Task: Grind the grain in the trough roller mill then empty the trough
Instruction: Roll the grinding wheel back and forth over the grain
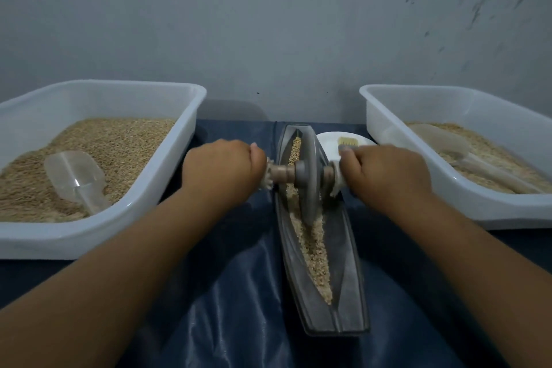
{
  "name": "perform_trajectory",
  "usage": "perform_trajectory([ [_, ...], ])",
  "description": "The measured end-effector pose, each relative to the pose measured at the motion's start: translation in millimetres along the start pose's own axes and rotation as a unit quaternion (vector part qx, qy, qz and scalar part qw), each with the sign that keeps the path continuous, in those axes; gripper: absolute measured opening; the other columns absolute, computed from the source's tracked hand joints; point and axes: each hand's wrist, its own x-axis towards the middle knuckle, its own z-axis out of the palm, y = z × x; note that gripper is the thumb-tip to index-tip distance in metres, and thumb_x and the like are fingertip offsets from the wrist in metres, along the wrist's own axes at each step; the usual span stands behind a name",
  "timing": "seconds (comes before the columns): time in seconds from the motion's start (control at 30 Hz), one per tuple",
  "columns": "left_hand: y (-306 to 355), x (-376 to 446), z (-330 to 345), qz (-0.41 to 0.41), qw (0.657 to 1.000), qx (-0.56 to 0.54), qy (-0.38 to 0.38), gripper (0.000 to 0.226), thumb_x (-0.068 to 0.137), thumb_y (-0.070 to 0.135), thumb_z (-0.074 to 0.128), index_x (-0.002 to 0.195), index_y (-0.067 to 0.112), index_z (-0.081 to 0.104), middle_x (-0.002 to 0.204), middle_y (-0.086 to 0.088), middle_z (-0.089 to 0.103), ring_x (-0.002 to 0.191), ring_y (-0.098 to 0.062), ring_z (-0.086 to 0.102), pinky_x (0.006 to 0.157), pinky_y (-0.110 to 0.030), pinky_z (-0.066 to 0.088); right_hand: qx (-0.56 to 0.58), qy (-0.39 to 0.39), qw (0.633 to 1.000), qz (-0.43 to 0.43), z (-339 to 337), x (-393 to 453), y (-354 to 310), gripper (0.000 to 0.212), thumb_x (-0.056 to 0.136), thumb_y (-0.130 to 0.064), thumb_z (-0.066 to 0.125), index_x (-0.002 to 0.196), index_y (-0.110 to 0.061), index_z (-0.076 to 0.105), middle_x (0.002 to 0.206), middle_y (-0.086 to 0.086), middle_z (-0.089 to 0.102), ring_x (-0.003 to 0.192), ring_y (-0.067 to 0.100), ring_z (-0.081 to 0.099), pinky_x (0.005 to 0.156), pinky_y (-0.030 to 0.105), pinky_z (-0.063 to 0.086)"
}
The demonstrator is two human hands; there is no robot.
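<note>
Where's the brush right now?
In the head view, the brush lies on a white plate just past the right hand, between the trough and the right tub.

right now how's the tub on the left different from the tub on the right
The left tub is heaped with whole-looking tan grain, piled high toward its far side; the right tub holds a shallower, paler layer. The scoop in the left tub lies with its bowl away from the person and its handle toward them; the scoop in the right tub lies angled, handle toward the right. Both tubs are white rectangular plastic, flanking the trough.
</note>
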Motion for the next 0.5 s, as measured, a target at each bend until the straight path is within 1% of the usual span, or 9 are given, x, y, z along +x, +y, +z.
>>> perform_trajectory([
  [0.13, 0.8, 34.7, 9.5, 0.009, 1.000, 0.007, 0.029, 0.041, 0.097, 0.038, 0.019, 0.083, 0.016, 0.051, 0.071, -0.003, 0.048, 0.077, -0.031, 0.057, 0.064, -0.034, 0.035, 0.034, 0.001, 0.999, 0.032, 19.8, 45.8, 3.5, 0.055, 0.099, -0.041, 0.026, 0.060, -0.015, 0.054, 0.059, 0.002, 0.051, 0.060, 0.025, 0.049, 0.051, 0.031, 0.026],
  [0.17, 0.4, 38.3, 11.7, 0.022, 0.999, 0.008, 0.032, 0.038, 0.097, 0.032, 0.022, 0.093, 0.013, 0.055, 0.080, -0.007, 0.054, 0.081, -0.032, 0.058, 0.064, -0.034, 0.035, 0.035, 0.014, 0.999, 0.032, 22.3, 50.7, 3.4, 0.055, 0.099, -0.041, 0.026, 0.059, -0.015, 0.053, 0.058, 0.002, 0.051, 0.061, 0.027, 0.051, 0.052, 0.031, 0.029],
  [0.23, -0.9, 36.3, 11.8, 0.017, 1.000, -0.012, -0.006, 0.035, 0.095, 0.020, 0.031, 0.119, 0.008, 0.053, 0.097, -0.011, 0.061, 0.078, -0.031, 0.053, 0.062, -0.033, 0.034, 0.031, 0.038, 0.999, 0.023, 24.1, 52.0, 2.1, 0.054, 0.098, -0.041, 0.027, 0.056, -0.016, 0.049, 0.057, 0.002, 0.051, 0.060, 0.027, 0.052, 0.052, 0.031, 0.031],
  [0.27, -3.1, 31.8, 12.6, 0.002, 0.999, -0.027, -0.029, 0.034, 0.094, 0.018, 0.033, 0.122, 0.007, 0.051, 0.098, -0.011, 0.061, 0.073, -0.029, 0.048, 0.061, -0.033, 0.034, 0.025, 0.045, 0.998, 0.019, 23.0, 48.5, 0.3, 0.053, 0.098, -0.041, 0.027, 0.056, -0.017, 0.047, 0.056, 0.001, 0.050, 0.059, 0.026, 0.051, 0.052, 0.031, 0.030],
  [0.3, -4.7, 26.2, 14.1, -0.004, 0.999, -0.037, -0.034, 0.031, 0.094, 0.020, 0.033, 0.116, 0.008, 0.053, 0.093, -0.009, 0.060, 0.071, -0.027, 0.046, 0.060, -0.034, 0.034, 0.019, 0.045, 0.999, 0.016, 20.6, 43.2, -1.6, 0.051, 0.097, -0.042, 0.027, 0.056, -0.019, 0.047, 0.056, 0.000, 0.049, 0.058, 0.025, 0.050, 0.053, 0.030, 0.030],
  [0.33, -4.4, 20.3, 14.1, -0.015, 0.998, -0.047, -0.027, 0.030, 0.095, 0.026, 0.030, 0.103, 0.010, 0.054, 0.084, -0.006, 0.056, 0.071, -0.028, 0.049, 0.060, -0.034, 0.034, 0.016, 0.041, 0.999, 0.013, 16.6, 36.4, -3.2, 0.049, 0.097, -0.042, 0.026, 0.058, -0.020, 0.048, 0.057, -0.001, 0.049, 0.057, 0.023, 0.049, 0.055, 0.030, 0.032],
  [0.4, -1.3, 8.7, 6.5, -0.012, 0.999, -0.024, -0.025, 0.039, 0.096, 0.038, 0.019, 0.082, 0.017, 0.049, 0.068, 0.000, 0.043, 0.074, -0.029, 0.055, 0.063, -0.035, 0.034, 0.012, 0.027, 1.000, 0.008, 4.8, 18.9, -6.0, 0.049, 0.095, -0.042, 0.023, 0.061, -0.022, 0.051, 0.057, -0.001, 0.051, 0.057, 0.021, 0.050, 0.058, 0.031, 0.038],
  [0.43, 0.7, -0.3, 1.5, -0.013, 0.999, -0.011, -0.034, 0.042, 0.095, 0.042, 0.015, 0.078, 0.018, 0.046, 0.064, 0.002, 0.038, 0.073, -0.028, 0.054, 0.063, -0.034, 0.035, 0.006, 0.020, 1.000, 0.006, -1.9, 8.1, -7.4, 0.049, 0.093, -0.042, 0.021, 0.062, -0.022, 0.052, 0.058, -0.001, 0.051, 0.058, 0.022, 0.051, 0.059, 0.031, 0.040],
  [0.5, 0.1, -24.7, -10.0, 0.000, 0.999, -0.003, -0.039, 0.047, 0.092, 0.043, 0.005, 0.079, 0.021, 0.044, 0.062, 0.005, 0.033, 0.064, -0.023, 0.044, 0.060, -0.030, 0.033, -0.021, 0.012, 1.000, -0.004, -15.9, -14.9, -9.8, 0.051, 0.091, -0.046, 0.018, 0.064, -0.023, 0.055, 0.059, -0.002, 0.051, 0.059, 0.023, 0.050, 0.057, 0.031, 0.035],
])
